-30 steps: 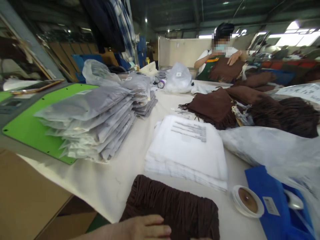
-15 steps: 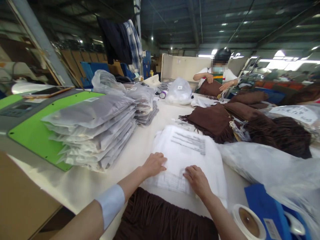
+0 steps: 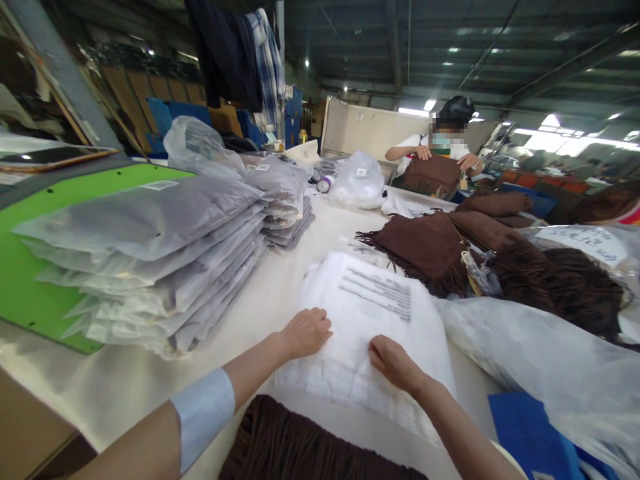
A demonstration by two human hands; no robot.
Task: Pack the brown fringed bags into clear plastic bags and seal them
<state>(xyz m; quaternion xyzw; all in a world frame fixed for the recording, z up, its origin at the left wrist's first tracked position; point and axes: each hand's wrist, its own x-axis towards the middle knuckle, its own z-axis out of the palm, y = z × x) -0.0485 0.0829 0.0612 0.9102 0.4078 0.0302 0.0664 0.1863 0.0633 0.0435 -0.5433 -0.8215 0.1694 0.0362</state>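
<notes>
A stack of white translucent plastic bags (image 3: 373, 313) with lines of dark print lies flat on the table before me. My left hand (image 3: 306, 331) rests at its left side, fingers curled and pinched on the top plastic bag. At the lower middle of the stack, my right hand (image 3: 393, 360) is closed too, thumb and fingers together on the same sheet. The exact grip of the fingertips is partly hidden. Close to my body, below both hands, lies a dark brown fringed piece (image 3: 310, 447).
Bagged grey packs (image 3: 150, 220) are piled at left on a green-topped machine (image 3: 30, 293). Brown fringed bags (image 3: 420, 243) and a large clear plastic sack (image 3: 530, 340) lie at right. Across the table a co-worker (image 3: 445, 147) handles a brown bag. A blue item (image 3: 530, 427) sits lower right.
My fingers have curled in more tightly on the plastic bag, while both hands stay nearly in place. The view has shifted slightly. The co-worker's brown bag has moved a little.
</notes>
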